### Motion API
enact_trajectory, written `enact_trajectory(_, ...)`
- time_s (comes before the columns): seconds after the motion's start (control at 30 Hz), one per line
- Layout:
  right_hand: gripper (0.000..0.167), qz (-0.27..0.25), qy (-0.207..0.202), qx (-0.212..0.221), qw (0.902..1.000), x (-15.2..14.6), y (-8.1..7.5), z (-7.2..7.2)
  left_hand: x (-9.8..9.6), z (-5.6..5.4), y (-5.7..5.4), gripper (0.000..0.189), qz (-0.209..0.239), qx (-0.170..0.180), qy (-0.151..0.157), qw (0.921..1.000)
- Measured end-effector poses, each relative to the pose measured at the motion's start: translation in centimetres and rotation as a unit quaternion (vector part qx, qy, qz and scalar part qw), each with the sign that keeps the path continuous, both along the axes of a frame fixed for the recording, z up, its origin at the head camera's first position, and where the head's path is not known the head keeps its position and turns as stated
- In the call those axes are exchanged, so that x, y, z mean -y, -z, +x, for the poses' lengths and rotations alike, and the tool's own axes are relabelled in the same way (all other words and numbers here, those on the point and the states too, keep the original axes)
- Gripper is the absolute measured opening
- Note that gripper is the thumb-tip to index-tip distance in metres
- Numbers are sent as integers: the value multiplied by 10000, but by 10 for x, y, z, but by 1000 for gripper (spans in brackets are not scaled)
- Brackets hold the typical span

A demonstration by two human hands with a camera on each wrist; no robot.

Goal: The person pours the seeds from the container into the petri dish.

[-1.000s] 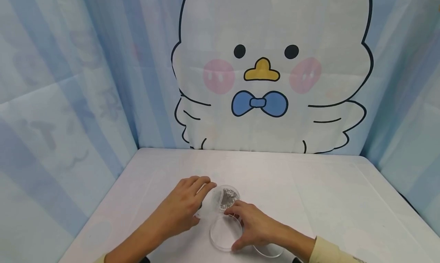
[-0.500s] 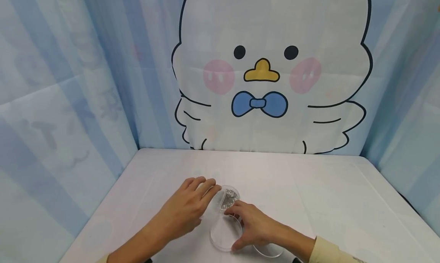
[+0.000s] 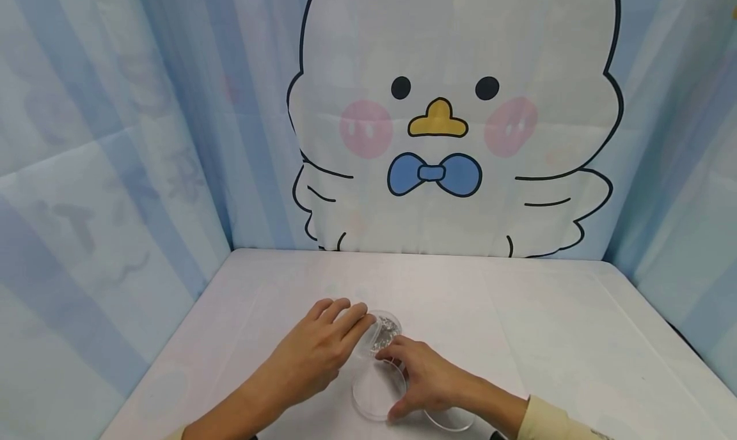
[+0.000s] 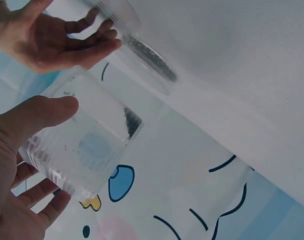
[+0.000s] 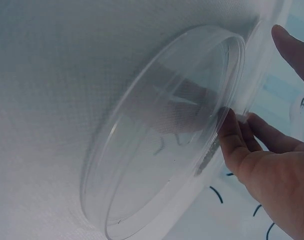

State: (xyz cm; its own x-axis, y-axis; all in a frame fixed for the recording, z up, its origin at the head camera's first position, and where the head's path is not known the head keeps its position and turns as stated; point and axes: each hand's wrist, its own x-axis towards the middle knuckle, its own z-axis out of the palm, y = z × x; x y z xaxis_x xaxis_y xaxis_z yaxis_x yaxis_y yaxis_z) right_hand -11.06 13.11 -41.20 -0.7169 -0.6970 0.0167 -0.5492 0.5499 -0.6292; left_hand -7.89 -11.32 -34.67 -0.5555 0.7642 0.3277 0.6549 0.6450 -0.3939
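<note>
My left hand (image 3: 319, 347) grips a clear plastic tub (image 4: 76, 145), best seen in the left wrist view. The tub is tilted, with dark granules (image 4: 132, 123) gathered in one corner. My right hand (image 3: 423, 369) curves round the right side of a clear petri dish (image 3: 374, 392) on the table. In the right wrist view, its fingers (image 5: 232, 142) touch the rim. Behind this dish lies another round clear dish (image 3: 388, 318) holding silvery-grey grains (image 3: 386, 334). The tub is nearly invisible in the head view, mostly behind my left hand.
Beneath my right wrist lies another round clear dish or lid (image 3: 451, 419). The white table (image 3: 553, 337) stretches to a cloth backdrop (image 3: 455, 222) with a cartoon bird, and blue-striped cloth (image 3: 115, 190) hangs at the side.
My left hand has shifted slightly right, bringing its fingertips closer to the dish of grains. My right hand and the petri dish stay in place.
</note>
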Motion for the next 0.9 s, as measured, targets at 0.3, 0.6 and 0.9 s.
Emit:
enact_trajectory(0.3,80,-31,-40,-30,10000,-1,1,1,-4,1,1,76,-146,-172,127,9997)
enact_trajectory(0.6,80,-41,-62,-51,10000,-1,2,1,-6,2,4,67,-397,-420,148,9982)
enact_trajectory(0.9,80,-81,-97,57,9999,-1,2,-1,-7,4,7,67,-586,-397,120,9974)
